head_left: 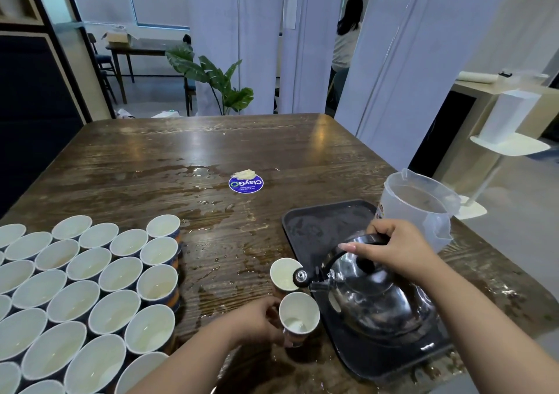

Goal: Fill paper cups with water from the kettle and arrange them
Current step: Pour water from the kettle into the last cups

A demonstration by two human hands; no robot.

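Right hand (393,250): fingers curling round the black handle of the steel kettle (372,297), lower right of the frame. The kettle is sitting over the black tray (320,218), tilting left, its spout reaching past the tray's left edge.

Left hand (260,322): gripping the side of a paper cup (298,316) at lower centre, just beside the tray's left edge. A little water is showing in the cup's bottom.

Second paper cup (284,274): standing just beyond the held cup, right beneath the kettle's spout tip.

Filled cups (90,291): crowding together in rows, rims touching, across the lower left of the frame.

Worktop (181,151): dark wood, carrying all of the above; water is pooling and streaking across its middle.

Round blue sticker (246,183): lying at centre frame, well apart from the cups, a pale lump sitting on its far edge.

Clear plastic jug (420,209): standing at right, just beyond the tray's far right corner.
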